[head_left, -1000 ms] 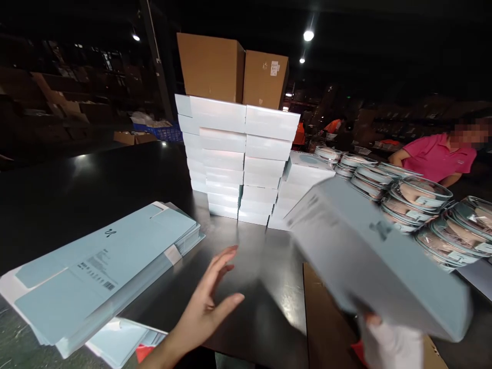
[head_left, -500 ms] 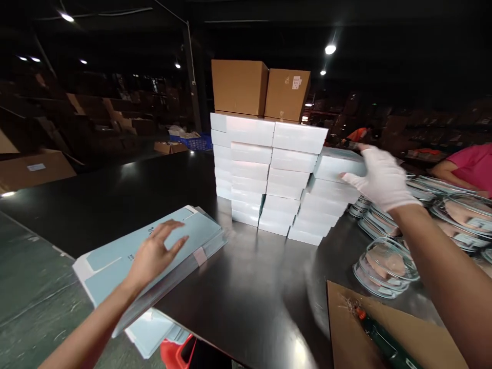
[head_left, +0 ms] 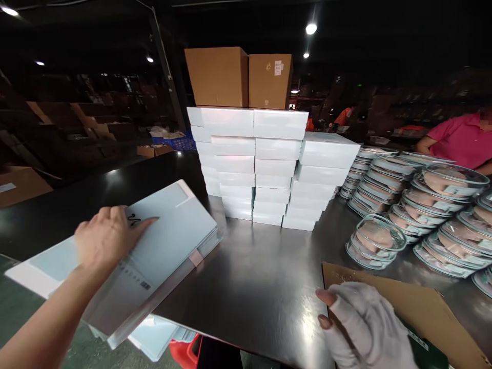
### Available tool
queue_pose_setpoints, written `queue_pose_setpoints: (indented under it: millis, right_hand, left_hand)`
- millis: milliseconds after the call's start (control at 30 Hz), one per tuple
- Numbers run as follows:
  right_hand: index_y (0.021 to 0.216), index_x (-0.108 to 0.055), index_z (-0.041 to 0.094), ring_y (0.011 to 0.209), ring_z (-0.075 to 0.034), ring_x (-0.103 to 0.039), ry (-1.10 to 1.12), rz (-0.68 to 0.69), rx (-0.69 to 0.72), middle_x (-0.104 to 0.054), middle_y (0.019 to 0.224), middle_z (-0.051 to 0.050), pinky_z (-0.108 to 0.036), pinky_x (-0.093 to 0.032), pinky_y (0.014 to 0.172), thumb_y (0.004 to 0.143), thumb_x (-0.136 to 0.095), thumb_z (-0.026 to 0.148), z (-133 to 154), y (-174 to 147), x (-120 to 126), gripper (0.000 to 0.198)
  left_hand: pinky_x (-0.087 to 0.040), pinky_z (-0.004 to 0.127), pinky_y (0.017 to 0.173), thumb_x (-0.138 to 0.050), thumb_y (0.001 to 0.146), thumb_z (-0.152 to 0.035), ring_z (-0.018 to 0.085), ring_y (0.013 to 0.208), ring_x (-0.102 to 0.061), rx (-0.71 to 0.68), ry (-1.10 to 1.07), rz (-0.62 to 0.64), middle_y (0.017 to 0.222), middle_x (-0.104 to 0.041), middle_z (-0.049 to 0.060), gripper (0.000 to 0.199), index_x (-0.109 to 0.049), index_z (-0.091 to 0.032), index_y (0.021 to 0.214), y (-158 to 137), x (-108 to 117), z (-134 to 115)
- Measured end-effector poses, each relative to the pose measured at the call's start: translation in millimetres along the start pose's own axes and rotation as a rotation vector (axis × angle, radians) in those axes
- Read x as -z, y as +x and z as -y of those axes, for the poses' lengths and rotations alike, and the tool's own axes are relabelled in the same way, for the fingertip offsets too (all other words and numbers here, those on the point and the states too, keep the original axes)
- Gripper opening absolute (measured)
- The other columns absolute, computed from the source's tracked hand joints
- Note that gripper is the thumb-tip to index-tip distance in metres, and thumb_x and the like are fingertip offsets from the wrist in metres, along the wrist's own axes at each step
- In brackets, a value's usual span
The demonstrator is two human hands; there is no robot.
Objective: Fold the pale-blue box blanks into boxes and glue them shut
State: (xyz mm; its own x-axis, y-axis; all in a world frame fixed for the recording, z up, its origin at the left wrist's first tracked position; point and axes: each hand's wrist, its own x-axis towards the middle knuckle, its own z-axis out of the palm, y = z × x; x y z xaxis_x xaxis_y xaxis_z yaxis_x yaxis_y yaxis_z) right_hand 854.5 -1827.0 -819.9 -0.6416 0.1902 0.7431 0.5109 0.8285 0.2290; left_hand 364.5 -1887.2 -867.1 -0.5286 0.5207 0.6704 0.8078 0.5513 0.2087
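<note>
My bare left hand (head_left: 103, 237) grips the top folded-flat pale blue carton (head_left: 172, 225) at its far edge. The carton tilts up from a stack of similar flat cartons (head_left: 205, 252) at the table's near left edge. My right hand (head_left: 365, 320), in a white glove with bare fingertips, hovers at the lower right over a brown cardboard sheet (head_left: 418, 302). Its fingers are loosely bent and apart, with nothing visible between them. Beside that hand, a dark green object (head_left: 432, 351) lies on the cardboard, partly covered by the glove.
White boxes (head_left: 274, 148) stand stacked mid-table, topped by two brown cartons (head_left: 217, 77). To the right are piles of round clear-lidded containers (head_left: 442, 205) and a shorter pile (head_left: 374, 243). A person in pink (head_left: 457, 138) is behind them. A red stool (head_left: 184, 353) shows below the table edge.
My left hand has closed on the top flat carton and tilted it up. My right hand has moved from the white box stack down to the cardboard sheet. The view has shifted right.
</note>
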Motion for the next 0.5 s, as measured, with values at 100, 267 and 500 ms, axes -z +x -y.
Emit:
queue_pose_setpoints:
  millis: [100,267,500]
  right_hand:
    - [0.111,-0.060,0.019,0.074,-0.026,-0.055,-0.244,-0.111,-0.051,-0.066,0.083,-0.007,-0.039,-0.044,0.069,0.099,-0.054,0.026,26,3,-18,0.016]
    - [0.110,-0.063,0.019,0.074,-0.025,-0.061,-0.101,-0.055,-0.258,-0.071,0.092,-0.009,-0.038,-0.046,0.068,0.098,-0.050,0.032,56,4,-38,0.021]
    - [0.098,-0.081,0.024,0.082,-0.022,-0.071,1.319,1.017,-0.967,-0.075,0.083,0.003,-0.023,-0.052,0.065,0.070,-0.074,0.029,33,-14,-14,0.029]
  left_hand:
    - [-0.043,0.027,0.050,-0.044,0.100,-0.065,0.023,0.067,-0.074,-0.280,0.011,-0.135,0.073,-0.069,-0.002,0.048,-0.066,-0.022,0.092,-29,46,-42]
    - [-0.038,0.025,0.047,-0.054,0.107,-0.042,0.011,0.042,-0.055,-0.812,-0.310,-0.323,0.056,-0.060,-0.007,0.034,-0.057,-0.021,0.081,-93,87,-108]
    - [-0.059,0.021,0.071,-0.060,0.103,-0.046,0.018,0.076,-0.079,-0.659,-0.592,0.117,0.092,-0.080,0.001,0.024,-0.065,-0.025,0.114,-143,73,-124]
